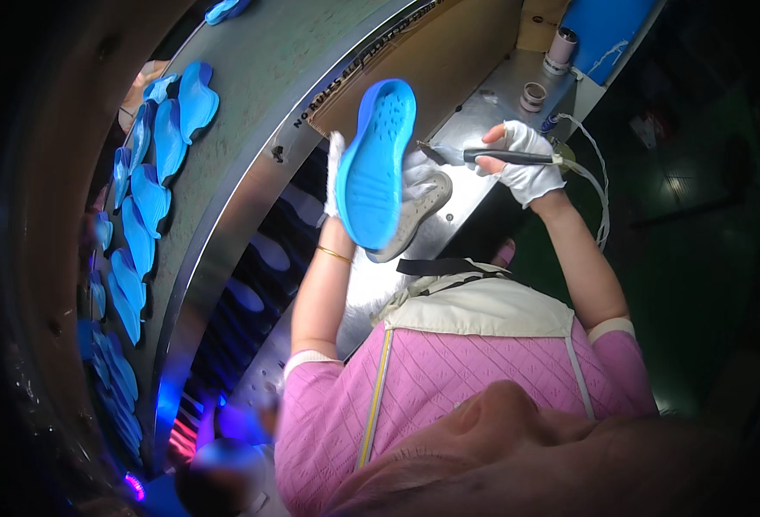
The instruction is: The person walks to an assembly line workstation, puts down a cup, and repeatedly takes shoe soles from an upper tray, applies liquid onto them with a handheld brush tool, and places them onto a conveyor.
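Note:
A blue shoe sole point(378, 164), its dotted and ridged inside facing up, is held tilted in my left hand point(334, 181). That hand wears a white glove, its thumb along the left edge and fingers behind the right edge. Just below it, a grey shoe sole point(418, 220) lies on the metal bench. My right hand point(528, 165), in a white glove with bare fingertips, grips a brush point(513, 157) by its black handle. The bristle end points toward the blue sole, slightly apart from it. From the handle's rear runs a pale tube point(605, 198).
On the left, a curved conveyor belt point(216, 95) carries several blue soles point(143, 215). A cardboard sheet point(431, 69) stands behind the metal bench point(483, 116). A small jar point(533, 96) and a pink bottle point(561, 50) are at the far right. Pale soles point(269, 252) lie under the belt. Another person point(225, 474) is lower left.

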`<state>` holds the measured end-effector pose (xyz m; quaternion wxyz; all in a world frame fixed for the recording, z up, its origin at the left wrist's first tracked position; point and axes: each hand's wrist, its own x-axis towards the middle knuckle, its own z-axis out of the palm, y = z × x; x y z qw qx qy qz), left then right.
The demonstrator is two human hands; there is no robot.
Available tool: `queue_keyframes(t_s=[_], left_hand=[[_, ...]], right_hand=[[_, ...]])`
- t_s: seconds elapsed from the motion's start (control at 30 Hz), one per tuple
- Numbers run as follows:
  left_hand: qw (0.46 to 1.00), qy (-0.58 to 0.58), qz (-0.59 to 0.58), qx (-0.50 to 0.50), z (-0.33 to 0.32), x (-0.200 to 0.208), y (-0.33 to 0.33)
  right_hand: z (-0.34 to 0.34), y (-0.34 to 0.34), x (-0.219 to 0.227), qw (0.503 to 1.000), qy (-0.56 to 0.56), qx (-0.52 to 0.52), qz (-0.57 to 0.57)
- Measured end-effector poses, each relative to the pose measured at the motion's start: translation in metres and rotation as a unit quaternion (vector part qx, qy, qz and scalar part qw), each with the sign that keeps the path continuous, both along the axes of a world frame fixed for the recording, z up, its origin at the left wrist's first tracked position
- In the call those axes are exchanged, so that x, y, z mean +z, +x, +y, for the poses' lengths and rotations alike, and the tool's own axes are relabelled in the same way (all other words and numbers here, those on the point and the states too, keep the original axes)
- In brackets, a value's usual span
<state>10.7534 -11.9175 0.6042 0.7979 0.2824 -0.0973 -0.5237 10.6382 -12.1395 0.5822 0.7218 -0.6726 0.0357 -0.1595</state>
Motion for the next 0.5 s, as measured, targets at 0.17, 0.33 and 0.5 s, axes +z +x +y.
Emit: queue_keyframes(t_s=[0.17,0.33,0.5], left_hand=[[0.987,-0.061,0.123,0.085,-0.013,-0.04,-0.029],[0.996,0.039,0.024,0.071,-0.036,-0.055,-0.046],[0.975,0.076,0.006,0.207,-0.032,-0.054,-0.045]], right_hand=[[0.009,0.012,-0.017,0.996,-0.006,-0.075,-0.042],[0.024,0.024,-0.01,0.987,-0.098,-0.068,-0.104],[0.047,0.001,0.01,0.99,-0.092,-0.007,-0.111]])
